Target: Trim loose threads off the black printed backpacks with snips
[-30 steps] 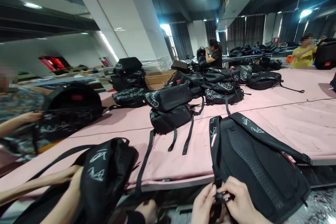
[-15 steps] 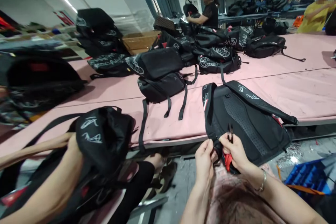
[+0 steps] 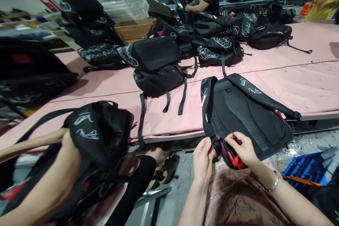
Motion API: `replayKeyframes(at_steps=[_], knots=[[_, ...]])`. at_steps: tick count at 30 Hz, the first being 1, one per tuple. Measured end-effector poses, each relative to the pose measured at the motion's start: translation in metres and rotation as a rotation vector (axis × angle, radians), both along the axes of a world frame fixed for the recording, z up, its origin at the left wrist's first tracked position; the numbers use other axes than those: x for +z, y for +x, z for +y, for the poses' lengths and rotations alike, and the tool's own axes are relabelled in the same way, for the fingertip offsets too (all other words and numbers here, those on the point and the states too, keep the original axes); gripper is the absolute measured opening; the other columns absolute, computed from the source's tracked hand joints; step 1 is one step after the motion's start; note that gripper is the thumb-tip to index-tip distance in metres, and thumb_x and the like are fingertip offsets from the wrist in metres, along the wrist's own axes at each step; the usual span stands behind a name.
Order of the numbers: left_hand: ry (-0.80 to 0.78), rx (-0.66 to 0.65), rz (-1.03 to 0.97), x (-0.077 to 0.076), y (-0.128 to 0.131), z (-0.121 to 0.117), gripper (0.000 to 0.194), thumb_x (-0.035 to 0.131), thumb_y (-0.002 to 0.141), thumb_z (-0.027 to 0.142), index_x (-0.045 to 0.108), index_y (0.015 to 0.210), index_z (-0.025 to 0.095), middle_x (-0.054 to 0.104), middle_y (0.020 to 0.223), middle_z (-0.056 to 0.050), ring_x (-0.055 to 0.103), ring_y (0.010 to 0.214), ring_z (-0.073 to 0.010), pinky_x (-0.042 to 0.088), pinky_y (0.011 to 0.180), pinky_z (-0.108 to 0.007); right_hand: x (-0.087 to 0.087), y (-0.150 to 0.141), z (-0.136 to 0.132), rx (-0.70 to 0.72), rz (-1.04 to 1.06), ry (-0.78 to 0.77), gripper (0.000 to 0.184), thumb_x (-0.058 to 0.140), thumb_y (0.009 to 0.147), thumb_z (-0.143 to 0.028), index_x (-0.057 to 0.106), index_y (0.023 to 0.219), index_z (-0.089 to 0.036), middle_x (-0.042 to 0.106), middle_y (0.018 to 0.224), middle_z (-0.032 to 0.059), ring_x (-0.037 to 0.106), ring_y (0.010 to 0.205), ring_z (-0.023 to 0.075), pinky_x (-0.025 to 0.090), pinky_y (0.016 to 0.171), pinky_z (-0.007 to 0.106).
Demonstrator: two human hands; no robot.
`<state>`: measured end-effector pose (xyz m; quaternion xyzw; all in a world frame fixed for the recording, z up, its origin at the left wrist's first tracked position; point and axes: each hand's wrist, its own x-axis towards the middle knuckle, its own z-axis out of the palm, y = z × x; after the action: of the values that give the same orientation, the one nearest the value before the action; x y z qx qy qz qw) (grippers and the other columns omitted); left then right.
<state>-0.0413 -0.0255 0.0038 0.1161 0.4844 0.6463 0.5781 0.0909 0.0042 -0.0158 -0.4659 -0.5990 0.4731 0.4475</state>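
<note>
A black backpack (image 3: 246, 120) lies back panel up at the table's front edge, its two padded shoulder straps showing white lettering. At its near left corner, my left hand (image 3: 203, 157) pinches black webbing at the lower end of the strap. My right hand (image 3: 243, 148) is closed around small dark thread snips (image 3: 236, 138), whose narrow tips point up and left over the back panel. Just below that hand a bright red piece (image 3: 235, 160) shows at the bag's lower edge; whether it is lining or a tag I cannot tell.
On my left, a co-worker's hands (image 3: 70, 141) hold another black backpack (image 3: 102, 130). Several black backpacks (image 3: 156, 54) are piled along the pink table (image 3: 169, 120). A blue crate (image 3: 304, 173) sits on the floor at right. Two people work beyond the table.
My right hand has shifted slightly right, away from my left hand, and the snips have tilted from upright to leaning left. More of the red piece shows. The left hand keeps its pinch.
</note>
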Motion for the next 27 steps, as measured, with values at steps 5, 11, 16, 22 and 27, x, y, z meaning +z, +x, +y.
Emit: replayKeyframes(at_steps=[5,11,16,22,27], knots=[[0.000,-0.031,0.075,-0.002,0.000,-0.002,0.030,0.076,0.057,0.033,0.068,0.077,0.013,0.064,0.069,-0.001,0.054,0.055,-0.0060,0.042,0.049,-0.015,0.007,-0.010,0.004,0.076,-0.070,0.279,0.017,0.061,0.075,-0.021,0.067,0.091,-0.020,0.060,0.081,0.0033,0.057,0.076,0.0144,0.046,0.067,0.023],[-0.001,0.021,0.120,0.000,0.000,-0.003,0.029,0.078,0.053,0.029,0.069,0.075,0.013,0.064,0.065,0.000,0.054,0.053,-0.0068,0.043,0.050,-0.017,0.001,-0.012,-0.002,0.104,-0.276,0.609,0.025,0.045,0.078,-0.010,0.067,0.084,-0.019,0.061,0.077,0.0041,0.057,0.071,0.0119,0.045,0.062,0.020],[-0.040,-0.015,0.063,-0.001,0.002,-0.004,0.033,0.077,0.054,0.032,0.069,0.080,0.012,0.067,0.071,-0.003,0.057,0.057,-0.0107,0.045,0.054,-0.021,-0.008,-0.006,-0.008,0.177,-0.430,0.747,0.027,0.042,0.083,-0.017,0.067,0.093,-0.020,0.064,0.084,0.0057,0.057,0.068,0.0117,0.044,0.060,0.021],[0.019,-0.009,0.166,-0.007,-0.001,-0.004,0.035,0.077,0.056,0.033,0.070,0.084,0.014,0.068,0.073,-0.002,0.056,0.060,-0.0089,0.044,0.057,-0.019,0.002,-0.004,0.006,0.207,-0.147,0.478,0.023,0.047,0.078,-0.011,0.066,0.088,-0.020,0.063,0.082,0.0044,0.058,0.078,0.0142,0.048,0.070,0.025],[0.045,-0.016,0.232,-0.006,-0.001,-0.006,0.032,0.074,0.061,0.029,0.069,0.090,0.016,0.068,0.083,-0.004,0.058,0.066,-0.0099,0.047,0.062,-0.020,0.014,-0.004,0.016,0.215,-0.261,0.351,0.035,0.047,0.073,-0.002,0.069,0.090,-0.023,0.062,0.084,0.0025,0.059,0.078,0.0135,0.047,0.070,0.023]])
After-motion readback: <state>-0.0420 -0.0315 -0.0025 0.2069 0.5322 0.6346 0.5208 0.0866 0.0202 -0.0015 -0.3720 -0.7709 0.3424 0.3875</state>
